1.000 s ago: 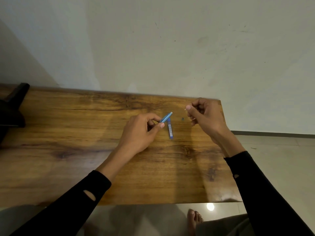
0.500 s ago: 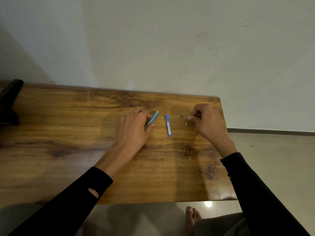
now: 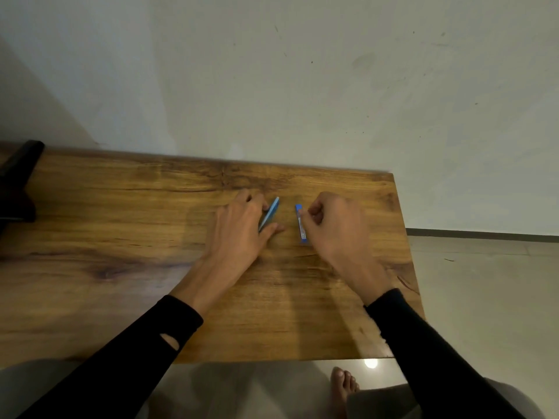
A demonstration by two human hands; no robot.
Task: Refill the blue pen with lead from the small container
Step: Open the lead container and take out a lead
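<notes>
The blue pen (image 3: 271, 211) lies slanted on the wooden table (image 3: 121, 237), its tip pointing away from me. My left hand (image 3: 242, 231) rests on the table and holds the pen's lower half between fingers and thumb. Just to its right the small blue lead container (image 3: 301, 223) lies flat, lengthwise away from me. My right hand (image 3: 335, 228) is curled beside it, thumb and forefinger pinched on the container's upper part. The small pen parts that lay to the right are hidden under this hand.
A black object (image 3: 16, 182) stands at the table's far left edge. The wall runs right behind the table. The table's right edge (image 3: 403, 237) is close to my right hand, with tiled floor beyond. A bare foot (image 3: 341, 385) shows below the front edge.
My left hand has lowered the pen onto the table. My right hand has set down a small piece, then moved left onto the lead container.
</notes>
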